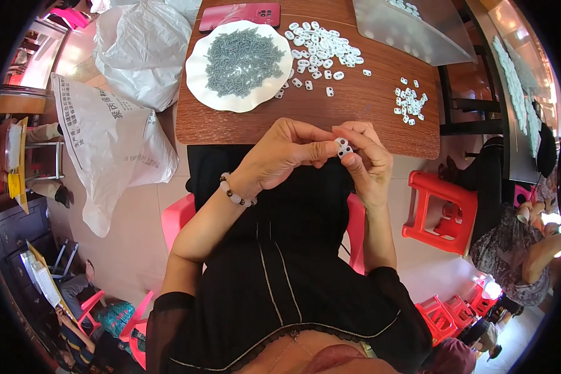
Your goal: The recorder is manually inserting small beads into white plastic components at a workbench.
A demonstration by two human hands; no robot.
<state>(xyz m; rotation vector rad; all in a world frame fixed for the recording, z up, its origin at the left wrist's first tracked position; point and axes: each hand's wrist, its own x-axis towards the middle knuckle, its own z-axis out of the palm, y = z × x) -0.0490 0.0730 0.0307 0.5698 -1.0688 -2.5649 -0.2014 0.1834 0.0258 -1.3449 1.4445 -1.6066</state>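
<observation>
My right hand (369,161) pinches a small white oval piece with two dark holes (343,147) between thumb and fingers, just off the table's near edge. My left hand (288,149), with a beaded bracelet on its wrist, is closed in a pinch right beside that piece. Its fingertips meet the piece's left side; whatever they hold is hidden. Beyond my hands, a white scalloped plate (194,73) carries a heap of small grey screw-like pieces (243,61). To its right lies a loose pile of the same white two-holed pieces (324,47), and a smaller group (410,103) sits farther right.
The brown wooden table (355,118) also bears a pink phone (240,15) and a translucent tray (417,28) at the back. White sacks (115,149) stand on the left. A red stool (442,209) is on the right. Other people sit around the room's edges.
</observation>
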